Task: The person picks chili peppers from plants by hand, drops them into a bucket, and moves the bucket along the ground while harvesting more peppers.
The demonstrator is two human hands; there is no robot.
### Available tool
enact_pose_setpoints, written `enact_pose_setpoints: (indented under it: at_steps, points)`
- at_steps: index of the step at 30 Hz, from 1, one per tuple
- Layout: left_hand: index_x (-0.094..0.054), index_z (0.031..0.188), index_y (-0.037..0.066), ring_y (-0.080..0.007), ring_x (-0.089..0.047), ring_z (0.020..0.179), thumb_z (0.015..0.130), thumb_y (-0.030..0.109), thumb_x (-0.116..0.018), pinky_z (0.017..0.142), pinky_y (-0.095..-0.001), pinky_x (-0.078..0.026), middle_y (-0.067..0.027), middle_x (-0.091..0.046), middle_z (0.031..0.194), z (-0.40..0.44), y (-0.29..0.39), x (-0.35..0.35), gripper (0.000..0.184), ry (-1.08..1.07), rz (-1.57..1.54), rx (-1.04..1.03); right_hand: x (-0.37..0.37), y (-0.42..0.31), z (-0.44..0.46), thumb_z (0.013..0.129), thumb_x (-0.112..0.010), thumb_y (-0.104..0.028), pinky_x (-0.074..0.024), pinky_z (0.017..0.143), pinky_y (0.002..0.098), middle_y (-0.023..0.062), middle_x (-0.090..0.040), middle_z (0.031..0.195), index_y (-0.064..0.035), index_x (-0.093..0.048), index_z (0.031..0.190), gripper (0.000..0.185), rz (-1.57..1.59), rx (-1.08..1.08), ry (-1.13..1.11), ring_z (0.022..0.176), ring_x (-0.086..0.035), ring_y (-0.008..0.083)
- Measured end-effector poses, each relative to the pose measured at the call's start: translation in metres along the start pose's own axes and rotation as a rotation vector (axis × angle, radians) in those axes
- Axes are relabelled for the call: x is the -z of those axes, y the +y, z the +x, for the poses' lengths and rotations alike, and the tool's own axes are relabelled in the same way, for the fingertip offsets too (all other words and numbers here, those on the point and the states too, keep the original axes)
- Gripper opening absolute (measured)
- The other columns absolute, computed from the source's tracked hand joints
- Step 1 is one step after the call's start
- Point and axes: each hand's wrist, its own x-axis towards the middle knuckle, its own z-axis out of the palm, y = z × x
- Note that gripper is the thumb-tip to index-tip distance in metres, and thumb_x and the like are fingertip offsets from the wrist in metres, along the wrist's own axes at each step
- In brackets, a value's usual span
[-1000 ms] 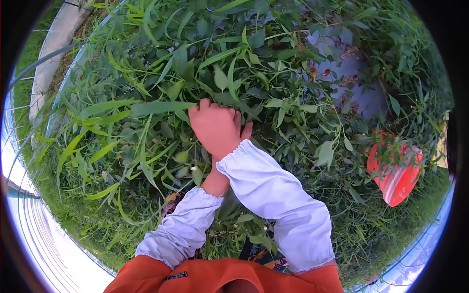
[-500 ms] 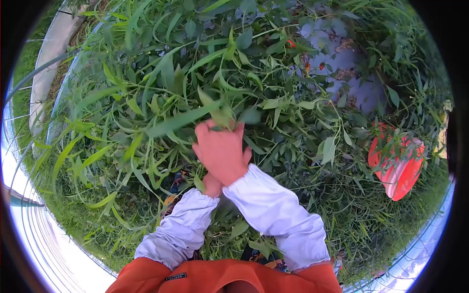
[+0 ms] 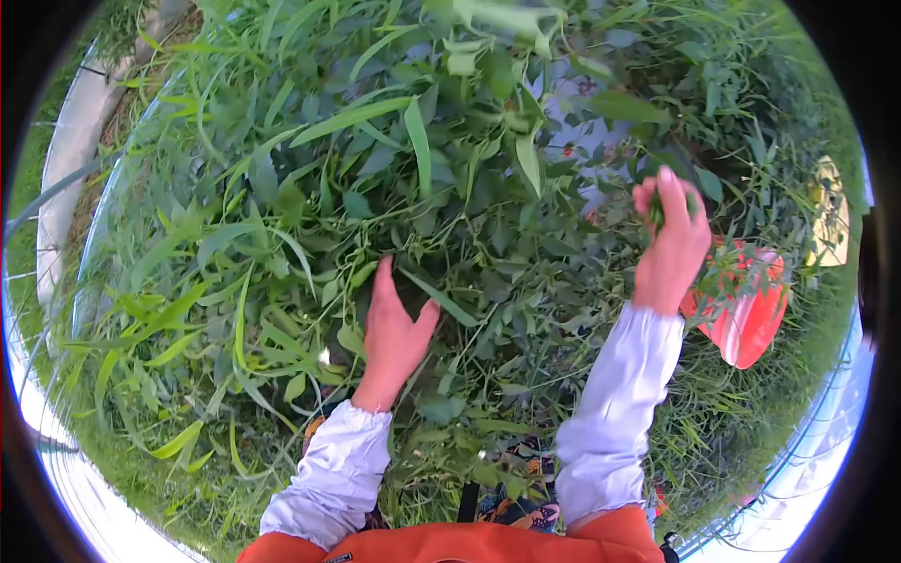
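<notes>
My left hand reaches into the leafy green plants in the middle of the view. Its thumb and fingers are spread apart, and the fingertips sit against the leaves and stems. Over to the right, my right hand is raised above the foliage with its fingers curled closed. A small dark green piece of plant shows between those fingers; whether it is a pod or leaves cannot be made out. Just below the right hand, a red and white container stands partly covered by stems.
Pale grey sheeting lies on the ground between the plants at the upper middle, with small red spots near it. A yellowish object is at the far right. A pale curb and curved metal hoops line the left side.
My right hand has moved from beside the left hand up and right, closed around something green. My left hand now shows uncovered, fingers apart. Stems at the top have swung.
</notes>
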Motion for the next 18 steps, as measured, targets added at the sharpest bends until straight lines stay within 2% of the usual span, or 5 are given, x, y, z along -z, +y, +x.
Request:
enact_pose_setpoints:
  at_steps: [4, 7, 10, 13, 18]
  points:
    - [-0.028, 0.144, -0.009, -0.0377, -0.050, 0.124, 0.081, 0.021, -0.071, 0.104, -0.0407, -0.039, -0.0278, -0.048, 0.136, -0.002, 0.001, -0.003, 0.083, 0.008, 0.118, -0.039, -0.058, 0.023, 0.070, 0.086, -0.065, -0.011, -0.0499, 0.064, 0.0255, 0.0088, -0.068, 0.095, -0.0007, -0.057, 0.128, 0.044, 0.130, -0.026, -0.422, 0.073, -0.064, 0.0149]
    - [-0.028, 0.146, -0.006, -0.0367, -0.052, 0.121, 0.081, 0.016, -0.070, 0.102, -0.0424, -0.040, -0.0265, -0.049, 0.134, -0.004, 0.008, -0.001, 0.081, 0.092, 0.209, -0.210, -0.111, 0.036, 0.035, 0.084, -0.066, -0.010, -0.0525, 0.073, 0.0283, 0.0110, -0.071, 0.094, -0.0047, -0.065, 0.121, 0.037, -0.390, 0.032, -0.857, 0.080, -0.066, 0.0159]
    - [-0.027, 0.148, -0.002, -0.0339, -0.056, 0.111, 0.079, 0.009, -0.069, 0.096, -0.0429, -0.044, -0.0236, -0.053, 0.124, -0.004, 0.017, 0.001, 0.081, 0.253, 0.145, -0.342, -0.106, 0.078, -0.056, 0.073, -0.070, -0.020, -0.0533, 0.077, 0.0400, 0.0150, -0.067, 0.095, -0.0128, -0.067, 0.115, 0.042, -0.796, 0.611, -1.032, 0.092, -0.065, 0.0333]
    - [-0.026, 0.150, 0.001, -0.0281, -0.059, 0.093, 0.077, 0.006, -0.068, 0.085, -0.0396, -0.049, -0.0187, -0.054, 0.112, 0.004, 0.017, 0.001, 0.083, 0.266, -0.236, 0.023, -0.080, 0.104, -0.105, 0.068, -0.075, -0.015, -0.0513, 0.069, 0.0433, 0.0108, -0.060, 0.083, -0.0132, -0.058, 0.124, 0.058, -0.789, 0.561, -0.980, 0.083, -0.062, 0.0321]
    - [-0.029, 0.147, 0.000, -0.0427, -0.056, 0.106, 0.082, 0.017, -0.066, 0.094, -0.0457, -0.045, -0.0270, -0.053, 0.121, 0.004, -0.006, -0.003, 0.077, 0.017, 0.081, 0.020, -0.060, 0.094, -0.122, 0.072, -0.072, -0.011, -0.0521, 0.069, 0.0386, 0.0111, -0.065, 0.087, -0.0146, -0.051, 0.135, 0.067, -0.699, 0.260, -0.914, 0.080, -0.064, 0.0285]
